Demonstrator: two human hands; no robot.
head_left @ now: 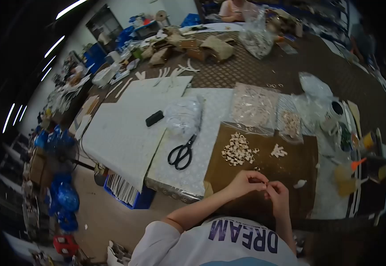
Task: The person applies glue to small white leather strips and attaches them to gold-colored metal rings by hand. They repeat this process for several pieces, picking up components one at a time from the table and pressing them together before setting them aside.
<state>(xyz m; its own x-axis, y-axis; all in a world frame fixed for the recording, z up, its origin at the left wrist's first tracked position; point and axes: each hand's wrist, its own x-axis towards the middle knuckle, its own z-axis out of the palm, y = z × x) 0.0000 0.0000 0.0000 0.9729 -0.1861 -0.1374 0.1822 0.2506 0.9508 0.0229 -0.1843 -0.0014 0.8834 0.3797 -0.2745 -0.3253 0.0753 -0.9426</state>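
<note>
My left hand (245,183) and my right hand (278,194) meet over the near part of a brown mat (264,142). Thumb and fingers of both are pinched together at the tips. Whatever lies between them is too small to make out. Just beyond my left hand is a heap of small pale pieces (237,150), some with a metallic glint. A smaller group of white pieces (278,151) lies to its right. A small white lump (300,183) rests on the mat to the right of my right hand.
Black-handled scissors (182,154), a black block (154,118) and a clear plastic bag (183,116) lie to the left. Bags of small pieces (255,105) sit behind the mat. A glue bottle with orange tip (348,175) stands at right. Another person (237,11) is across the table.
</note>
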